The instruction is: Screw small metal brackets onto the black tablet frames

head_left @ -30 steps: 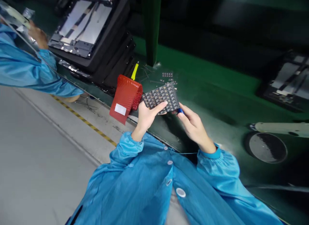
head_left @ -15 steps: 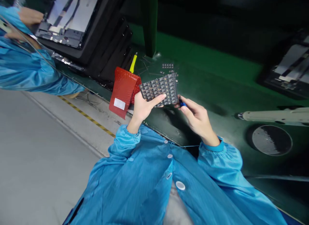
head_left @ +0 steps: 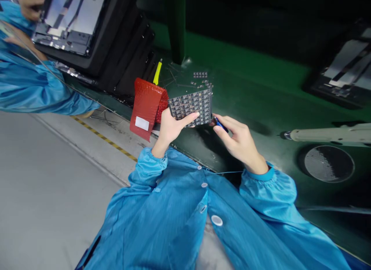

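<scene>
My left hand [head_left: 171,127] grips a panel of small circuit boards [head_left: 193,106] by its near left corner, thumb lying flat across the top face. In my right hand [head_left: 238,139] is a small blue-handled tool [head_left: 220,124], perhaps cutters, pinched between thumb and fingers. Its tip meets the panel's right edge; my fingers partly hide it, so I cannot tell whether the jaws are closed. Beyond the panel, several small board pieces [head_left: 200,74] lie on the green table [head_left: 246,92]. A red bubble-wrap pouch [head_left: 146,101] with a white label sits beside my left hand, overhanging the table edge.
A yellow-handled knife [head_left: 157,72] lies behind the pouch. Stacked black trays [head_left: 116,49] with screen parts rise at left, beside a co-worker's blue sleeve [head_left: 31,84]. On the right are a pale electric screwdriver [head_left: 327,134], a round dish [head_left: 329,163] and another screen part [head_left: 348,69].
The blue-handled tool has turned a little at the panel's right edge, and more of its blue handle shows. My left hand keeps its hold. The view has shifted slightly.
</scene>
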Tool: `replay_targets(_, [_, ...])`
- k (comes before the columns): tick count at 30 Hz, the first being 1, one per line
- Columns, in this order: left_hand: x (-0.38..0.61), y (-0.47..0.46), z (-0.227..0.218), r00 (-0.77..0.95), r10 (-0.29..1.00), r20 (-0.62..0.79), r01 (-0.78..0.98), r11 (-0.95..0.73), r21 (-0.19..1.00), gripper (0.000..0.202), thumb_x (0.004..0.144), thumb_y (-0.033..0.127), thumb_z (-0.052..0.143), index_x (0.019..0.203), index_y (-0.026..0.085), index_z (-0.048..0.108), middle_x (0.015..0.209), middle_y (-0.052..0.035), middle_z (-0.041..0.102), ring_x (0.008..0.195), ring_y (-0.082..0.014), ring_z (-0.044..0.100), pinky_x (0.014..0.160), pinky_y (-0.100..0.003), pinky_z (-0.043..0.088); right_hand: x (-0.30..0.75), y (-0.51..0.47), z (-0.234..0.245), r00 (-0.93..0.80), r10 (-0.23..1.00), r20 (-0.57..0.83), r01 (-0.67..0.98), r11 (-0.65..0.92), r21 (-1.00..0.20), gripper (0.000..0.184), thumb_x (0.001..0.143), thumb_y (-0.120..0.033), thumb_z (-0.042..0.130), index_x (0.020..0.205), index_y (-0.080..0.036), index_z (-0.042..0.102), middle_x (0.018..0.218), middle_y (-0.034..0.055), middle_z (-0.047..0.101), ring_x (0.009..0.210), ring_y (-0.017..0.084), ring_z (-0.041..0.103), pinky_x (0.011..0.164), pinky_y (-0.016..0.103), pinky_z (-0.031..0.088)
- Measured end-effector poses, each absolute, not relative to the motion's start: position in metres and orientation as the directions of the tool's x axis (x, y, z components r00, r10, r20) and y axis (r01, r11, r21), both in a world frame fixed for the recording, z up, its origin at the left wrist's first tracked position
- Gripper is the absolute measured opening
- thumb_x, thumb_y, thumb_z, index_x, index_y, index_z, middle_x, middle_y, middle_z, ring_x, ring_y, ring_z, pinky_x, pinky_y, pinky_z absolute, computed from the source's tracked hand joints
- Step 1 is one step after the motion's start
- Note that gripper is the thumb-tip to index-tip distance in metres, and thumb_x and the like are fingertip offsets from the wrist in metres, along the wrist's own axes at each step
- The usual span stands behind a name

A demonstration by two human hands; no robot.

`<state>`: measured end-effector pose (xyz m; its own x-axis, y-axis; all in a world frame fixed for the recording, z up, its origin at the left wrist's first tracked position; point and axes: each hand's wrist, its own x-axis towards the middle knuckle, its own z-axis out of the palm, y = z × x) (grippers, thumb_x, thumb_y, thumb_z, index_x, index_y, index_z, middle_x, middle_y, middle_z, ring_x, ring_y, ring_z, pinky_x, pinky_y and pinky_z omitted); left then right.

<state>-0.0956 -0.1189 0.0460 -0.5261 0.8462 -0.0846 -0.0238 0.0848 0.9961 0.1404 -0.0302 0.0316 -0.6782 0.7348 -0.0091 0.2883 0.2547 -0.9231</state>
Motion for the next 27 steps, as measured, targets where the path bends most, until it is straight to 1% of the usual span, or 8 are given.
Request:
replay_targets(4, [-0.1, -0.119, 0.044, -0.514, 0.855, -0.074, 0.022, 0.099, 0.995, 0.048, 0.078, 0.05, 0.105, 0.109, 0.018, 0.085, 0.116, -0.0101, 0.089, 0.111, -0.0344, 0.086, 0.103, -0.05, 0.072, 0.143, -0.027, 0.029, -0.703, 0.709, -0.055, 0.278, 0.203, -0.939, 0.067, 0.103, -0.068, 0.067, 0.14, -0.014, 0.075, 0.121, 0.0126, 0.072, 0.109, 0.012, 0.066, 0.109, 0.028, 0.058])
replay_targets(8, [-0.102, -0.12, 0.038, -0.506, 0.856, -0.105, -0.026, 0.106, 0.994, 0.051, 0.077, 0.049, 0.106, 0.111, 0.018, 0.086, 0.118, -0.0102, 0.088, 0.113, -0.0345, 0.085, 0.105, -0.052, 0.07, 0.148, -0.027, 0.021, -0.728, 0.676, -0.12, 0.248, 0.096, -0.964, 0.059, 0.107, -0.063, 0.064, 0.129, -0.008, 0.07, 0.113, 0.0093, 0.068, 0.106, 0.008, 0.063, 0.107, 0.027, 0.061])
replay_targets(11, [-0.097, -0.119, 0.028, -0.463, 0.857, -0.225, -0.221, 0.134, 0.966, 0.057, 0.066, 0.044, 0.112, 0.11, 0.018, 0.086, 0.12, -0.0083, 0.088, 0.116, -0.0333, 0.083, 0.109, -0.051, 0.067, 0.15, -0.032, 0.007, -0.759, 0.627, -0.173, 0.197, -0.033, -0.98, 0.056, 0.108, -0.06, 0.063, 0.125, -0.007, 0.068, 0.114, 0.009, 0.066, 0.11, 0.008, 0.064, 0.105, 0.026, 0.063])
replay_targets(14, [-0.085, -0.114, 0.012, -0.354, 0.844, -0.402, -0.489, 0.199, 0.849, 0.064, 0.055, 0.039, 0.114, 0.107, 0.017, 0.083, 0.112, -0.0075, 0.087, 0.112, -0.0332, 0.083, 0.105, -0.049, 0.068, 0.142, -0.042, -0.012, -0.794, 0.569, -0.213, 0.132, -0.18, -0.975, 0.057, 0.109, -0.06, 0.061, 0.131, -0.007, 0.066, 0.12, 0.0107, 0.066, 0.116, 0.01, 0.065, 0.108, 0.029, 0.064])
replay_targets(18, [-0.072, -0.11, -0.004, -0.266, 0.837, -0.478, -0.593, 0.248, 0.766, 0.055, 0.064, 0.044, 0.107, 0.103, 0.016, 0.081, 0.107, -0.0104, 0.086, 0.109, -0.0341, 0.084, 0.1, -0.047, 0.068, 0.128, -0.052, -0.031, -0.804, 0.545, -0.236, 0.079, -0.296, -0.952, 0.06, 0.108, -0.059, 0.062, 0.137, -0.007, 0.064, 0.125, 0.0119, 0.065, 0.121, 0.012, 0.065, 0.111, 0.032, 0.064])
replay_targets(21, [-0.076, -0.112, -0.002, -0.27, 0.83, -0.489, -0.617, 0.241, 0.749, 0.055, 0.07, 0.047, 0.104, 0.11, 0.017, 0.081, 0.115, -0.0113, 0.086, 0.115, -0.0354, 0.083, 0.099, -0.048, 0.068, 0.133, -0.049, -0.029, -0.792, 0.559, -0.244, 0.078, -0.304, -0.949, 0.059, 0.109, -0.06, 0.062, 0.136, -0.007, 0.064, 0.123, 0.0115, 0.065, 0.119, 0.011, 0.065, 0.109, 0.031, 0.064])
replay_targets(23, [-0.081, -0.113, 0.003, -0.316, 0.824, -0.47, -0.614, 0.2, 0.763, 0.055, 0.076, 0.048, 0.103, 0.116, 0.019, 0.081, 0.121, -0.0093, 0.086, 0.121, -0.0342, 0.081, 0.104, -0.05, 0.068, 0.142, -0.044, -0.022, -0.776, 0.579, -0.25, 0.107, -0.269, -0.957, 0.058, 0.109, -0.059, 0.061, 0.133, -0.007, 0.065, 0.121, 0.0109, 0.066, 0.117, 0.01, 0.065, 0.107, 0.029, 0.064])
replay_targets(27, [-0.083, -0.115, 0.006, -0.488, 0.811, -0.322, -0.443, 0.088, 0.892, 0.046, 0.082, 0.044, 0.102, 0.116, 0.02, 0.083, 0.125, -0.0062, 0.086, 0.123, -0.0294, 0.08, 0.115, -0.047, 0.063, 0.149, -0.036, -0.004, -0.712, 0.664, -0.228, 0.182, -0.14, -0.973, 0.055, 0.108, -0.058, 0.063, 0.129, -0.007, 0.067, 0.12, 0.0105, 0.066, 0.116, 0.01, 0.065, 0.11, 0.029, 0.064])
